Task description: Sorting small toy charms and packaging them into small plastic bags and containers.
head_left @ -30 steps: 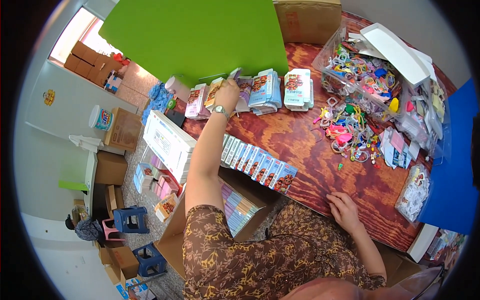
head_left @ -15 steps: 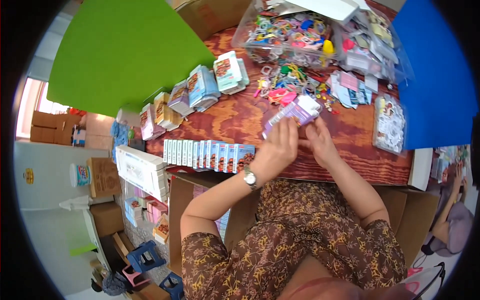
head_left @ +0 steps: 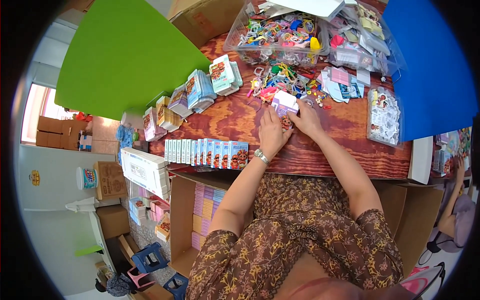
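A small purple carton (head_left: pixel 285 111) with a white open flap at its far end is held upright over the table between my two hands. My left hand (head_left: pixel 272 132) closes on its left side, fingers along the panel. On the right side, my right hand (head_left: pixel 305 120) grips it near the flap with thumb and fingers. Just beyond lies a loose pile of colourful small trinkets (head_left: pixel 282 82). To the left of my hands stands a row of filled light-blue cartons (head_left: pixel 217 154), and behind it are stacks of flat cartons (head_left: pixel 200 90) in several colours.
Clear plastic bins of trinkets (head_left: pixel 280 35) and packets (head_left: pixel 362 45) stand at the back. A bag of white pieces (head_left: pixel 385 117) lies right, beside a blue panel (head_left: pixel 430 70). A green panel (head_left: pixel 130 60) rises left. Below the table edge, a cardboard box (head_left: pixel 182 220) holds packed cartons.
The purple carton has turned from a slant to nearly upright, its flap end pointing away from me. My hands have shifted slightly left with it.
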A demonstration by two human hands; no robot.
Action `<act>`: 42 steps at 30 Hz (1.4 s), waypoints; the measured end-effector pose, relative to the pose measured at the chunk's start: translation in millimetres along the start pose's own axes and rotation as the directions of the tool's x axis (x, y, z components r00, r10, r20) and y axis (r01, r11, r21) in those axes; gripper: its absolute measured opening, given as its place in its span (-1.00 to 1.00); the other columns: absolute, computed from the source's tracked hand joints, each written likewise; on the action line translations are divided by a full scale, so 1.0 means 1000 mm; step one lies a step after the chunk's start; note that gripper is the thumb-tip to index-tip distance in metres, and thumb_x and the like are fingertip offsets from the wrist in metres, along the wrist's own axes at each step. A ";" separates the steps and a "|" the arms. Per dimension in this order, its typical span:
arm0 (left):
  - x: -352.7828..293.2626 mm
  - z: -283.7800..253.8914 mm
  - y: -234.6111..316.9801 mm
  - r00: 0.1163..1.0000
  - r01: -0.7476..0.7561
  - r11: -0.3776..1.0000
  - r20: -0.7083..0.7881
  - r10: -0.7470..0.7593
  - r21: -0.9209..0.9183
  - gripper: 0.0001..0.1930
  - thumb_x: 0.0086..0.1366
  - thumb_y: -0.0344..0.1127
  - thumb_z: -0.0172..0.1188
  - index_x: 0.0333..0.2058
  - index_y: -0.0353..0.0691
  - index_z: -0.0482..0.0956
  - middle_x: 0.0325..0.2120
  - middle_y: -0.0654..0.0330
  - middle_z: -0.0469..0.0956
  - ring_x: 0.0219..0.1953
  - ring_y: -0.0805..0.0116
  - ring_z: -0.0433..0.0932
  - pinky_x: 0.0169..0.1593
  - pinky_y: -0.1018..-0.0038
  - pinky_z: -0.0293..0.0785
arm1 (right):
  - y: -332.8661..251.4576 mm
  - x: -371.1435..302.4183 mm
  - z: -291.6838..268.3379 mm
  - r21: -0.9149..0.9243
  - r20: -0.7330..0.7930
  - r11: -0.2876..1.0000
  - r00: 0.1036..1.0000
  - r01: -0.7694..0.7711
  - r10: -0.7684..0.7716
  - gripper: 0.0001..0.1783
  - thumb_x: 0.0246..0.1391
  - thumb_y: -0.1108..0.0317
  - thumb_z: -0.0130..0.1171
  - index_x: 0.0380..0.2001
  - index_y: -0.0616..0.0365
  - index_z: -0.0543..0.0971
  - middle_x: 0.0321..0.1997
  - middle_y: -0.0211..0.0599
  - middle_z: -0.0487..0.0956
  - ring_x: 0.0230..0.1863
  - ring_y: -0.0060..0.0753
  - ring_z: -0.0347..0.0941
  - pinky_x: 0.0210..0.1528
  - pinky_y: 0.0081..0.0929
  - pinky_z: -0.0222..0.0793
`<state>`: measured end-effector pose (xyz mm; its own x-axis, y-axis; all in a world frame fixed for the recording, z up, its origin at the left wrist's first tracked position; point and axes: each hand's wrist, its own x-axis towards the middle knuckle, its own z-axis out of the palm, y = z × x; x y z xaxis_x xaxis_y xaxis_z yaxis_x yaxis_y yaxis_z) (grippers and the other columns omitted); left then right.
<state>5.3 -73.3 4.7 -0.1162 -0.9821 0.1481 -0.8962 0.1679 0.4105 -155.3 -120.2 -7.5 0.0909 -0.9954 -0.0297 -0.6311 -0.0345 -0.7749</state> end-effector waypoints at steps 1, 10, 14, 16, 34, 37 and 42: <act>0.002 0.000 0.004 1.000 -0.005 1.000 0.000 0.005 0.001 0.07 0.04 -0.02 0.49 0.34 -0.52 0.08 0.27 -0.34 0.23 0.24 -0.27 0.33 0.22 0.06 0.39 | 0.005 0.000 -0.001 -0.040 -0.051 0.997 0.997 0.063 -0.065 -0.29 0.12 -0.01 0.24 0.23 0.19 0.40 0.05 0.16 0.58 0.08 0.24 0.51 0.08 0.03 0.43; -0.005 -0.005 0.020 0.998 0.034 0.994 -0.051 -0.029 0.106 0.18 -0.02 -0.16 0.52 0.41 -0.48 -0.09 0.33 -0.26 0.16 0.33 -0.25 0.22 0.20 -0.16 0.35 | -0.003 -0.024 -0.013 -0.163 -0.346 0.963 0.901 0.216 -0.261 -0.34 0.15 0.11 0.26 0.25 0.18 0.40 0.10 0.07 0.51 0.08 0.16 0.47 0.08 -0.03 0.41; -0.020 -0.024 0.034 0.990 0.000 0.999 -0.138 -0.007 -0.052 0.19 -0.01 -0.22 0.51 0.41 -0.49 -0.16 0.27 -0.28 0.18 0.30 -0.26 0.23 0.27 -0.13 0.24 | -0.015 -0.046 -0.028 0.108 -0.235 0.966 0.950 0.236 -0.206 -0.54 0.20 0.25 0.24 0.14 0.15 0.51 0.05 0.04 0.57 -0.06 0.00 0.59 -0.01 -0.18 0.49; -0.027 -0.028 0.043 0.981 -0.046 0.994 -0.190 0.026 -0.102 0.21 -0.02 -0.22 0.51 0.41 -0.51 -0.18 0.22 -0.30 0.22 0.25 -0.26 0.26 0.29 -0.06 0.22 | -0.028 -0.063 -0.036 0.322 -0.193 0.908 0.958 0.267 -0.214 -0.62 0.16 0.25 0.25 -0.03 0.26 0.58 -0.15 0.02 0.59 -0.14 0.06 0.52 -0.10 -0.10 0.42; -0.042 -0.046 0.086 0.932 -0.240 0.886 -0.348 0.097 -0.396 0.15 -0.11 -0.28 0.56 0.36 -0.53 0.00 0.07 -0.27 0.34 0.10 -0.23 0.39 0.19 0.06 0.35 | -0.046 -0.120 -0.070 0.434 -0.406 0.800 0.883 0.415 -0.238 -0.59 0.22 0.49 0.25 0.12 0.22 0.46 -0.24 -0.39 0.62 -0.33 -0.71 0.50 -0.34 -0.68 0.43; -0.045 -0.042 0.085 0.933 -0.257 0.878 -0.339 0.118 -0.403 0.20 -0.12 -0.28 0.57 0.38 -0.53 -0.05 0.13 -0.31 0.30 0.14 -0.28 0.35 0.27 0.00 0.28 | -0.040 -0.118 -0.073 0.524 -0.255 0.806 0.954 0.275 -0.160 -0.69 0.24 0.47 0.23 0.04 0.24 0.53 -0.27 -0.46 0.60 -0.36 -0.79 0.43 -0.38 -0.73 0.35; -0.048 -0.037 0.079 0.931 -0.243 0.897 -0.350 0.108 -0.370 0.19 -0.12 -0.29 0.58 0.38 -0.50 -0.04 0.17 -0.30 0.28 0.22 -0.29 0.29 0.33 -0.04 0.21 | -0.044 -0.109 -0.083 0.590 -0.134 0.783 0.980 0.196 -0.144 -0.79 0.26 0.44 0.21 -0.10 0.31 0.61 -0.31 -0.48 0.61 -0.35 -0.81 0.42 -0.37 -0.71 0.36</act>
<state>-44.1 -9.8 63.3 -0.0550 -0.8662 0.4966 -0.6172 0.4205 0.6650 -201.4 -17.2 82.4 0.0763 -0.9830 0.1672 -0.0217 -0.1693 -0.9853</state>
